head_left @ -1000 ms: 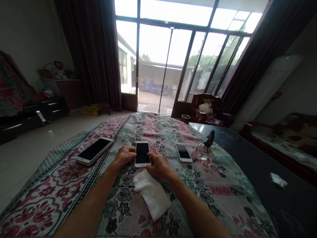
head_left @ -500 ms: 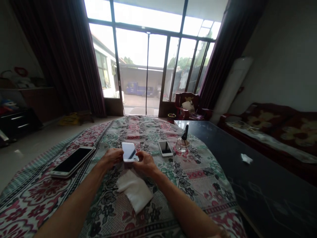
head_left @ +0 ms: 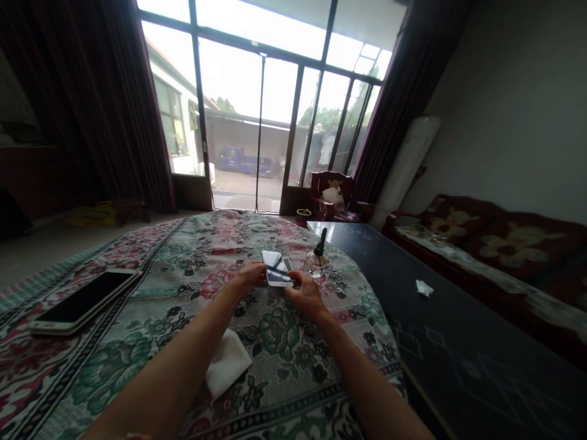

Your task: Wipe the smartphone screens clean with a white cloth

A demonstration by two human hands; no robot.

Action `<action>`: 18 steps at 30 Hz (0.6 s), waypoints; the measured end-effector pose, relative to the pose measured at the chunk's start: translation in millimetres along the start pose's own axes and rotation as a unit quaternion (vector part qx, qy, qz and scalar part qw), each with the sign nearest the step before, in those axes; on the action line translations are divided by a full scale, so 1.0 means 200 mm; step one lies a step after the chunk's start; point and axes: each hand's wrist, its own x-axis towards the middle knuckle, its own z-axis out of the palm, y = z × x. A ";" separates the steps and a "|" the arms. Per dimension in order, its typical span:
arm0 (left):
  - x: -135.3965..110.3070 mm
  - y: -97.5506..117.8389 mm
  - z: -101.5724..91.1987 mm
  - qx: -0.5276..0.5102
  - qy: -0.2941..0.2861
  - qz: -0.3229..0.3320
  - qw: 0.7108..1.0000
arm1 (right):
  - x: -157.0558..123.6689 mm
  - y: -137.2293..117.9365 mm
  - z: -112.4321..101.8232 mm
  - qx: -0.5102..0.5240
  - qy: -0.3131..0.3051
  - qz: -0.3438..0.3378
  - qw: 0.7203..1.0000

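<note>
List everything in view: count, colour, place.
Held phone: 1, white, centre
Second phone: 1, pale, partly hidden behind held phone
Large handset: 1, white, dark screen, left
Cloth: 1, white, centre foreground
Bottle: 1, clear, black top, right of phones
Tablecloth: 1, multicoloured, foreground
Side table: 1, black, right
Crumpled tissue: 1, white, on side table
Glass doors: 1 set, dark-framed, ahead
Curtains: 2, dark purple, flanking doors
Armchair: 1, dark red, near doors
Sofa: 1, dark red, right
Column: 1, white, right of doors
Vehicle: 1, blue, outside
Left hand: 1, bare, gripping held phone
Right hand: 1, bare, gripping held phone
</note>
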 end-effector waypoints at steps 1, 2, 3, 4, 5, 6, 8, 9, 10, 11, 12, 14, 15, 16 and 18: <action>0.02 0.00 0.03 -0.003 0.002 -0.005 1.000 | 0.01 0.02 -0.02 -0.005 0.011 -0.005 1.000; 0.04 -0.01 0.05 -0.003 0.004 -0.010 1.000 | 0.01 0.04 -0.03 -0.008 0.020 -0.009 1.000; 0.06 -0.01 0.07 -0.003 0.006 -0.014 1.000 | 0.02 0.05 -0.04 -0.010 0.026 -0.011 1.000; 0.08 -0.01 0.08 -0.001 0.008 -0.018 1.000 | 0.03 0.07 -0.04 -0.011 0.030 -0.012 0.999; 0.09 -0.02 0.09 0.001 0.009 -0.021 1.000 | 0.03 0.08 -0.04 -0.013 0.032 -0.012 0.999; 0.10 -0.02 0.10 0.004 0.009 -0.024 1.000 | 0.04 0.10 -0.04 -0.017 0.033 -0.011 0.999; 0.11 -0.02 0.11 0.010 0.007 -0.029 1.000 | 0.04 0.12 -0.04 -0.027 0.037 -0.010 0.999; 0.11 -0.03 0.11 0.014 0.005 -0.031 0.999 | 0.04 0.12 -0.03 -0.032 0.039 -0.011 0.999; 0.11 -0.03 0.11 0.018 0.003 -0.032 0.999 | 0.05 0.13 -0.03 -0.036 0.042 -0.011 0.998; 0.11 -0.03 0.11 0.022 0.001 -0.032 0.999 | 0.05 0.14 -0.03 -0.041 0.044 -0.011 0.998; 0.11 -0.03 0.11 0.025 -0.002 -0.033 0.999 | 0.04 0.14 -0.02 -0.045 0.045 -0.013 0.998; 0.11 -0.02 0.11 0.033 -0.008 -0.033 0.999 | 0.04 0.15 -0.02 -0.052 0.046 -0.016 0.997; 0.11 -0.02 0.11 0.037 -0.010 -0.033 0.999 | 0.04 0.15 -0.02 -0.056 0.046 -0.017 0.997; 0.12 -0.02 0.11 0.041 -0.011 -0.033 0.999 | 0.04 0.15 -0.02 -0.058 0.047 -0.019 0.997; 0.12 -0.03 0.10 0.049 -0.007 -0.031 0.998 | 0.04 0.16 -0.01 -0.060 0.048 -0.022 0.997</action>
